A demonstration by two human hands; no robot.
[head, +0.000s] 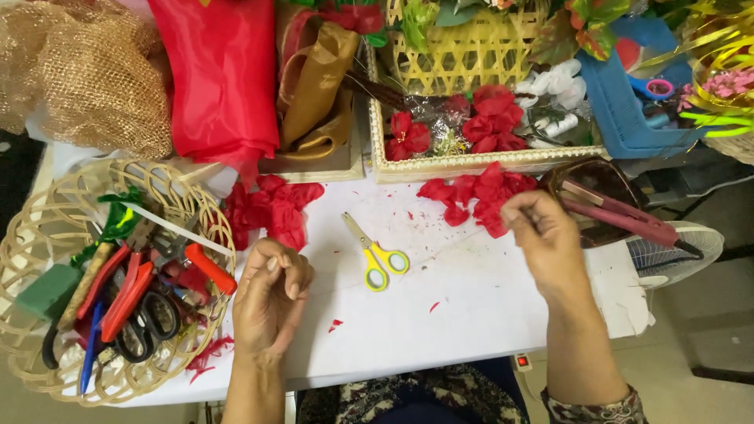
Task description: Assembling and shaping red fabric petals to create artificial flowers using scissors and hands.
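Fingers (292,276) of my left hand (271,298) curl in toward the palm, tips drawn together, though I cannot tell whether anything is pinched between them. My right hand (547,239) has thumb and fingertips pressed together in a fine pinch; whatever they hold, if anything, is too small to make out.

Taking the yellow-handled scissors (377,255) as my landmark: they lie blades shut on the white table (471,298), between my two hands. My left hand hovers just left of and below them, my right well to their right. Beyond them to the right, near my right fingertips, lies a heap of red fabric petals (475,196); another red heap (271,208) lies beyond them to the left. Farther left sits a round woven basket (31,235) full of pliers, cutters and scissors. Past the scissors, at the table's far edge, a rectangular tray (471,163) holds finished red flowers (491,122).

I judge the petals very light, soft and limp, easily crumpled or blown about; each is best taken by its edge or base with fingertips only.
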